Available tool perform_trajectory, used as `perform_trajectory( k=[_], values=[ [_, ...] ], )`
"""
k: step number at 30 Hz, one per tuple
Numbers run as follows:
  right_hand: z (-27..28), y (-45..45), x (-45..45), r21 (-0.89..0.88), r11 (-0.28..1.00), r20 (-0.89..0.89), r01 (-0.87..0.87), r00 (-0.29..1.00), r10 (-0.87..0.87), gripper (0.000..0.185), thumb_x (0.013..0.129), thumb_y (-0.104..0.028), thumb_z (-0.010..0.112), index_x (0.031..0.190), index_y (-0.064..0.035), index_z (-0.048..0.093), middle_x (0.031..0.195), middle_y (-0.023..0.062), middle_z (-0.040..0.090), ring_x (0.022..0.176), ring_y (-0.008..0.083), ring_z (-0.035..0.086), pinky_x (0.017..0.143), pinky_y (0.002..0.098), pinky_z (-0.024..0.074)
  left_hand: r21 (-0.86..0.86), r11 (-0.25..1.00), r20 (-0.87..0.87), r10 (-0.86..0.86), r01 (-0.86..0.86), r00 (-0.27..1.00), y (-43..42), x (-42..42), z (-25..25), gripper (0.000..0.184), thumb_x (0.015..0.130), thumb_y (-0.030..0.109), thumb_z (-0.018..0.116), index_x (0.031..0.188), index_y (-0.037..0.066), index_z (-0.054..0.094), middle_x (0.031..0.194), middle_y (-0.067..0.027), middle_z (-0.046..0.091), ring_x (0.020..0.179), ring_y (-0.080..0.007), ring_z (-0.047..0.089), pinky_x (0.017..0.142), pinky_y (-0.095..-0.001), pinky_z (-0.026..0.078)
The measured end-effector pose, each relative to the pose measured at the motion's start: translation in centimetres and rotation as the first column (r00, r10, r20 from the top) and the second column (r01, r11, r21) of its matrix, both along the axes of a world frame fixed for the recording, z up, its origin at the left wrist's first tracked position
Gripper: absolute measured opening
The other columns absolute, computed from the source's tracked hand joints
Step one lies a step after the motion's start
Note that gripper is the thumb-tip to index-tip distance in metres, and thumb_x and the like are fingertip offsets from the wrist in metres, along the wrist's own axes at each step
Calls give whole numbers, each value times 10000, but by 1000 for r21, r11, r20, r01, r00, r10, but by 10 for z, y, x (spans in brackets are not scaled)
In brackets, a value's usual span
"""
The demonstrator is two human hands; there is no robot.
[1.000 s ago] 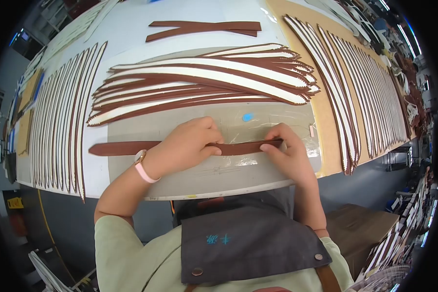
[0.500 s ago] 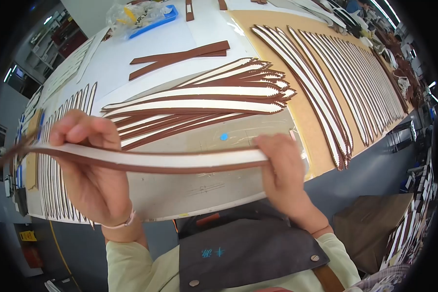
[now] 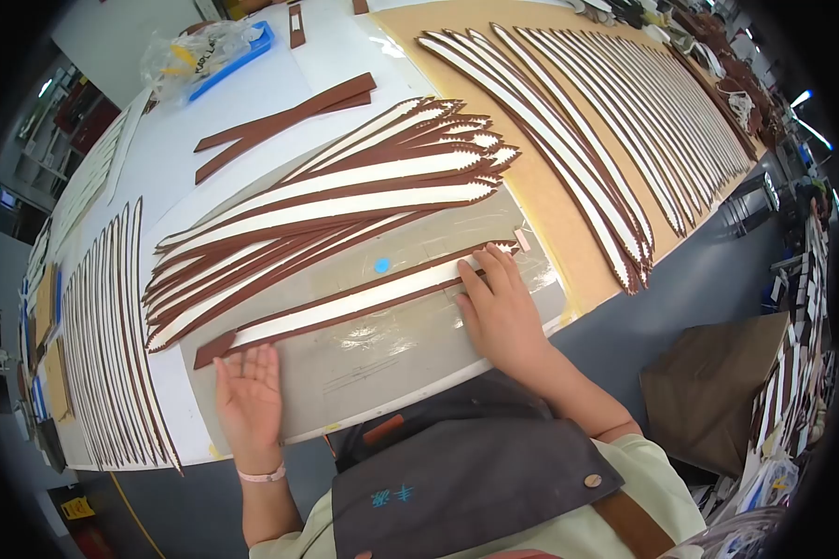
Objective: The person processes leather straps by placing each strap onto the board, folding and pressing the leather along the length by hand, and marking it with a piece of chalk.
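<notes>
While the right hand [image 3: 502,312] lies palm down over one end of a brown strip [image 3: 354,300] with a white centre, its fingers spread across the band and unclenched, the left hand [image 3: 250,396] rests at the other end, palm turned up and fingers extended, gripping nothing visibly. Its thumb and fingertips come right up to the strip's plain brown tip; whether any of them reach underneath, I cannot tell. A pink wristband [image 3: 263,475] circles the left wrist. The strip lies flat and slantwise, white side up, on a grey mat [image 3: 429,363], its jagged end showing just past the right fingers, near a small pink piece [image 3: 523,240]. Just beyond the strip sits a blue spot [image 3: 382,265].

Behind these, a loose pile [image 3: 345,191] of similar brown-and-white strips fans out, partly over the mat. Farther back, crossed brown bands [image 3: 289,119] lie on the white worktop [image 3: 340,51]. On the person's right, a tan board [image 3: 555,238] carries a close row [image 3: 662,130] of strips, with a looser group [image 3: 561,158] beside it; on the left, another row [image 3: 112,345] runs to the near edge. At the far left, a clear plastic bag [image 3: 182,61] rests against a blue tray [image 3: 238,65].
</notes>
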State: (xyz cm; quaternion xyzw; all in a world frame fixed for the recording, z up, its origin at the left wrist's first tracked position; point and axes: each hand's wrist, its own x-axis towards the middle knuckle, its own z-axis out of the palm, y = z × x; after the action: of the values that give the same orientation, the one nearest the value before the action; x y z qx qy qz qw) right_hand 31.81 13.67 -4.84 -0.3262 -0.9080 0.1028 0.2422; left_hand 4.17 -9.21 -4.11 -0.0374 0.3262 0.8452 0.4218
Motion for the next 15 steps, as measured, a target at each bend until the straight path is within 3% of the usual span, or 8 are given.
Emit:
perform_trajectory(
  k=[2, 5, 8, 11, 12, 13, 15],
  values=[
    [0, 5, 3, -13, 1000, -12, -8, 1000, 8, 413, 912, -135, 691, 1273, 52, 616, 1339, 265, 548, 1329, 448, 493, 1155, 549, 389, -117, 986, -136, 104, -120, 985, -13, -17, -9, 448, 1086, 261, 536, 1369, -80, 473, 1424, -215, 499, 1347, -306, 494, 1216, -438, 397],
    [1, 6, 5, -6, 1000, -24, -15, 1000, 15, 403, 911, -138, 695, 1262, 48, 625, 1332, 251, 558, 1328, 432, 500, 1157, 533, 392, -172, 965, -233, 156, -198, 960, -22, -26, -11, 473, 1085, 214, 533, 1428, -87, 411, 1454, -217, 465, 1349, -298, 494, 1210, -435, 412],
    [0, 6, 6, -4, 1000, -24, -19, 1000, 19, 400, 911, -143, 699, 1256, 47, 628, 1329, 243, 563, 1326, 423, 505, 1159, 527, 393, -263, 885, -367, 278, -385, 888, -28, -36, -10, 517, 1074, 152, 532, 1502, -65, 338, 1494, -189, 441, 1380, -290, 467, 1201, -425, 409],
    [-1, 7, 5, 8, 1000, -24, -22, 999, 22, 394, 913, -143, 697, 1250, 51, 629, 1326, 242, 564, 1325, 424, 506, 1160, 528, 391, -266, 596, -900, 129, -758, 417, -10, -22, 2, 619, 1048, 141, 570, 1569, 4, 267, 1536, -155, 409, 1427, -305, 416, 1212, -442, 364],
    [-1, 7, 5, 13, 1000, -22, -25, 999, 25, 391, 914, -142, 695, 1248, 52, 629, 1326, 243, 564, 1324, 425, 506, 1161, 529, 390, -252, 578, -967, -134, -776, 215, -10, -24, 5, 663, 979, 150, 663, 1559, 60, 354, 1520, -146, 450, 1463, -342, 365, 1207, -476, 324],
    [-1, 7, 5, 6, 1000, -26, -25, 999, 25, 387, 916, -140, 692, 1245, 54, 629, 1326, 245, 565, 1326, 427, 504, 1161, 531, 389, -268, 600, -934, -353, -754, 51, -8, -24, 8, 669, 946, 161, 699, 1535, 62, 398, 1492, -156, 471, 1443, -356, 379, 1196, -484, 324],
    [0, 7, 5, -7, 999, -31, -32, 999, 31, 379, 920, -137, 687, 1240, 57, 629, 1326, 248, 567, 1331, 432, 501, 1162, 535, 387, -323, 618, -669, -685, -717, -288, 4, -21, 16, 681, 879, 182, 770, 1487, 66, 485, 1437, -174, 515, 1403, -382, 408, 1174, -502, 325]
  ],
)
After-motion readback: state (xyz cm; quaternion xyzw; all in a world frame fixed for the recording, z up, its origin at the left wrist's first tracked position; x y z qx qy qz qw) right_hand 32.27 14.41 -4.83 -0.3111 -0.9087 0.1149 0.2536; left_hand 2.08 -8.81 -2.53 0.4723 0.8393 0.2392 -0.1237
